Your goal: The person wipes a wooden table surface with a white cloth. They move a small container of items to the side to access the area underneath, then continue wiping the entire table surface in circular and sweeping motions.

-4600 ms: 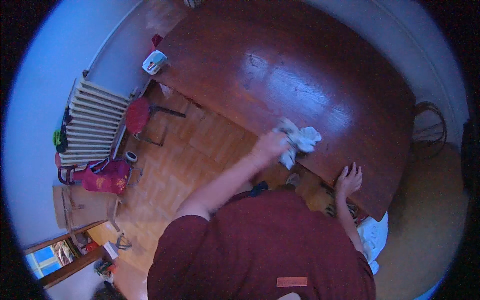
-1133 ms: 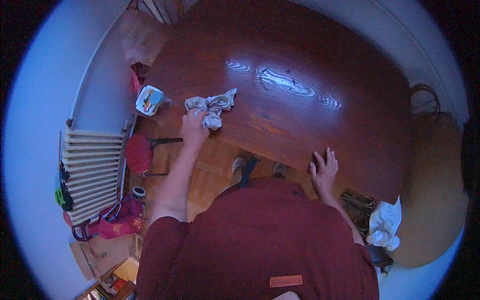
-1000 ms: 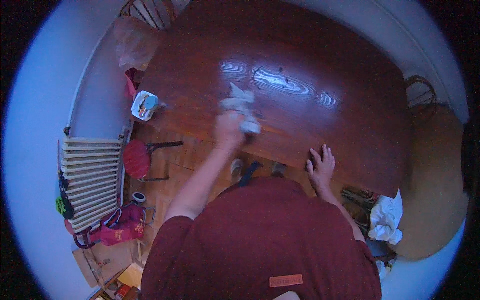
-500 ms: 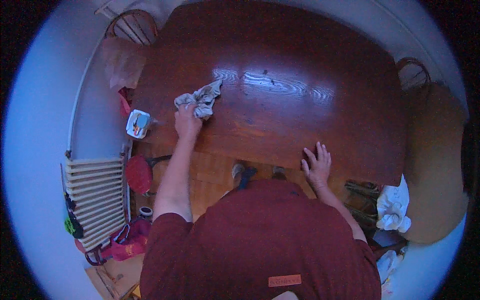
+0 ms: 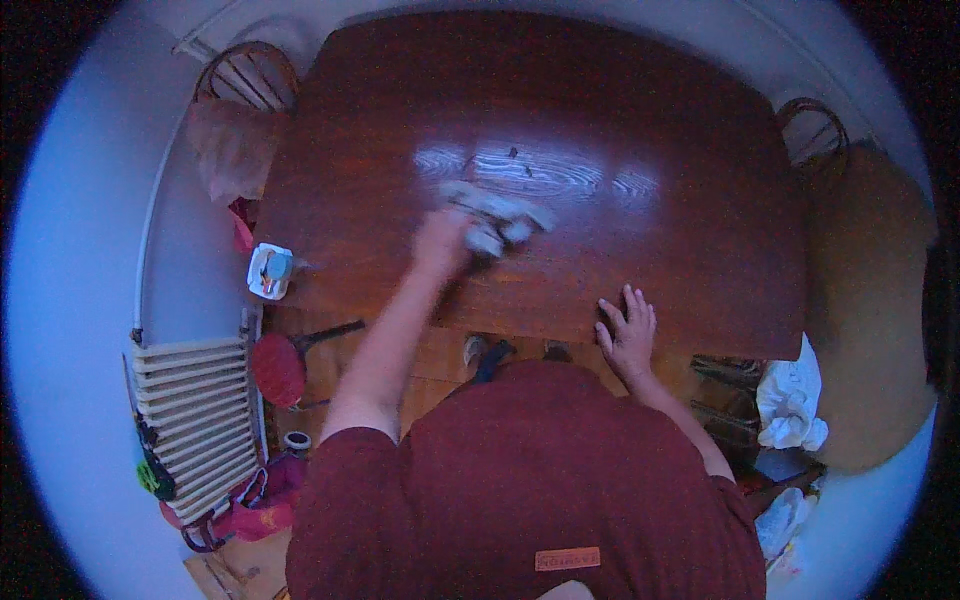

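A crumpled grey-white cloth (image 5: 498, 215) lies against the dark reddish-brown wooden table (image 5: 560, 90), left of the middle. My left hand (image 5: 443, 243) is closed on the cloth's left part and presses it to the tabletop; hand and cloth are blurred by motion. My right hand (image 5: 628, 332) rests palm down at the table's near edge, its fingers spread, holding nothing. Window light shines on the wood just beyond the cloth. A few small dark marks (image 5: 514, 152) show in that shine.
A white container with small items (image 5: 270, 272) stands at the table's left edge. Around the table are a chair (image 5: 245, 80) at far left, a radiator (image 5: 195, 420), a red round seat (image 5: 278, 370), a white bag (image 5: 790, 405) and a large brown board (image 5: 870, 310) on the right.
My left hand has swept the cloth to the right across the tabletop and slightly nearer. The right hand stays at the table's near edge. The whole view has shifted a little.
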Demonstrator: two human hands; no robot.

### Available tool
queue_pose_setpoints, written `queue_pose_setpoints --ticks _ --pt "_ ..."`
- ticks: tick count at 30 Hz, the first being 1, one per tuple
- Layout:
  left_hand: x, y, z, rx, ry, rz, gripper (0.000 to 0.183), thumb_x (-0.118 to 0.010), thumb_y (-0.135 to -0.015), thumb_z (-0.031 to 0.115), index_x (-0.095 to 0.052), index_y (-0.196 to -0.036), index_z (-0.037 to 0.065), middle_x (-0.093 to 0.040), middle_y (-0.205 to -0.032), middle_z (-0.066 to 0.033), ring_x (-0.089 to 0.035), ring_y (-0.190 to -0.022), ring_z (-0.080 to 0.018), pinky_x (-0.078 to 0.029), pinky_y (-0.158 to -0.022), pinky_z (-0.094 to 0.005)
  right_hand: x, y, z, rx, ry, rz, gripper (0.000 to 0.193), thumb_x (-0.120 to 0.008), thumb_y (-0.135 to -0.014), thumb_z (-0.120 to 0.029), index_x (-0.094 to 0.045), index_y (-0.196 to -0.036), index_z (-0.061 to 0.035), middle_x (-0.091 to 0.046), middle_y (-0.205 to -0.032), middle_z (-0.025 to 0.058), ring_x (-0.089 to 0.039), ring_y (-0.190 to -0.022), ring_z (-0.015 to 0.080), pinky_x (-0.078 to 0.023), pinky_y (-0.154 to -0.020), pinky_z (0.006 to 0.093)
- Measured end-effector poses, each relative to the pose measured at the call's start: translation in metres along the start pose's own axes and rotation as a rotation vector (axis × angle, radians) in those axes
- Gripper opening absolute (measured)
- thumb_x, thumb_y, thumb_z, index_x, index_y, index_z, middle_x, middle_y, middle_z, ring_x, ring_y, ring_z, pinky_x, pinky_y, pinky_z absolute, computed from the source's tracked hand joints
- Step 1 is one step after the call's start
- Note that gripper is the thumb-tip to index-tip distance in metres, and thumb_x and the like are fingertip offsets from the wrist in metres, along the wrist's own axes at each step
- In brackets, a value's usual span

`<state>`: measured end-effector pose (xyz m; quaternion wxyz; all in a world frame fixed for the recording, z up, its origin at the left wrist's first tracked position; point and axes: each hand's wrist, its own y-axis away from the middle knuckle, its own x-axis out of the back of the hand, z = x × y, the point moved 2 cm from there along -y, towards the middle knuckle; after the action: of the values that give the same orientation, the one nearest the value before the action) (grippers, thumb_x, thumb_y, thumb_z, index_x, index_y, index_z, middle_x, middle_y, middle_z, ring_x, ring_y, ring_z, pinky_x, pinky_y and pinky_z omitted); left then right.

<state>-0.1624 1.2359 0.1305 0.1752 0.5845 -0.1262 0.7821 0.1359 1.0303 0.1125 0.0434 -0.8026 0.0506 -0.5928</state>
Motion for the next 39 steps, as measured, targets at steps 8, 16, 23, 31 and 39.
queue_pose_setpoints --ticks 8,16,23,31,39 --pt "-0.004 -0.008 -0.004 0.275 0.101 0.298 0.037 -0.063 -0.067 0.005 -0.064 -0.103 0.015 -0.056 -0.106 -0.0128 -0.054 -0.097 -0.0343 -0.048 -0.082 -0.0436 0.002 -0.003 0.001 -0.02 0.032 -0.024 0.043 -0.065 -0.08 -0.028 -0.055 -0.121 -0.0206 -0.036 -0.138 0.0151 -0.033 -0.128 0.0353 -0.027 -0.103 0.0523" --pt "-0.046 0.031 0.17 -0.244 0.955 -0.074 0.075 -0.067 -0.063 0.005 -0.044 -0.133 0.016 -0.044 -0.129 -0.0153 -0.042 -0.121 -0.0332 -0.036 -0.101 -0.0382 0.016 -0.063 -0.003 -0.693 -1.464 -0.027 0.062 -0.066 -0.082 -0.023 -0.039 -0.135 -0.0089 -0.055 -0.118 0.0084 -0.055 -0.106 0.0206 -0.047 -0.085 0.0333" --pt "0.024 0.052 0.138 -0.113 1.383 -0.092 0.071 -0.068 -0.075 0.011 -0.035 -0.138 0.008 -0.039 -0.138 -0.0105 -0.045 -0.12 -0.0232 -0.04 -0.097 -0.0323 0.031 -0.119 -0.05 -0.45 -1.622 -0.16 0.058 -0.064 -0.079 -0.009 -0.042 -0.132 -0.003 -0.052 -0.124 0.0092 -0.052 -0.111 0.0203 -0.044 -0.091 0.0333" --pt "0.003 0.091 -0.023 0.203 0.402 0.528 0.036 -0.063 -0.081 0.015 -0.057 -0.116 0.009 -0.057 -0.118 -0.0095 -0.055 -0.107 -0.0262 -0.043 -0.093 -0.0355 0.026 -0.097 -0.008 0.093 -0.125 -0.269 0.063 -0.07 -0.071 -0.03 -0.048 -0.129 -0.022 -0.04 -0.133 0.0182 -0.043 -0.117 0.0372 -0.039 -0.096 0.0449" --pt "-0.024 0.113 -0.058 0.379 -0.09 0.506 0.039 -0.06 -0.082 0.028 -0.056 -0.118 0.012 -0.047 -0.13 -0.0099 -0.043 -0.12 -0.0309 -0.032 -0.1 -0.0449 -0.028 -0.151 -0.088 0.159 -0.03 -0.179 0.058 -0.068 -0.071 -0.02 -0.049 -0.126 -0.0246 -0.044 -0.127 0.0146 -0.044 -0.11 0.0363 -0.042 -0.091 0.0454"
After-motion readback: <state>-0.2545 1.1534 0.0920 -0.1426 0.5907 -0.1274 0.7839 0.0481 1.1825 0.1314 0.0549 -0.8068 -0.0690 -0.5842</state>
